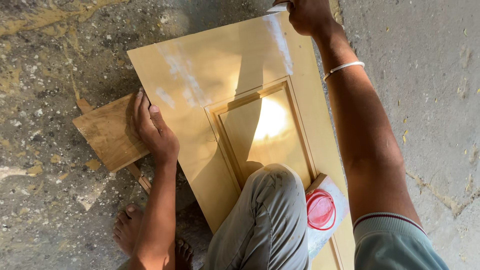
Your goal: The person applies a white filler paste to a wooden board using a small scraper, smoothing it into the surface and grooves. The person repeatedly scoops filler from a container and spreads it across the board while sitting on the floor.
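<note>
A rough workshop floor, by the look of it. Paint-spattered concrete carries a yellow panelled door, propped on a wooden offcut.

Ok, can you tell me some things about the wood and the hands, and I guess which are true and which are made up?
1. The left hand presses on the left edge of the yellow door panel. True.
2. The right hand rests beside the knee. False: it is stretched to the panel's far top edge, its grip closed on a pale tool that is mostly hidden.
3. A red round lid lies on a small white-smeared board on the panel. True.
4. White streaks mark the panel. True.
5. The panel lies on green grass. False: it lies on a speckled concrete floor, partly over a wooden block.
</note>
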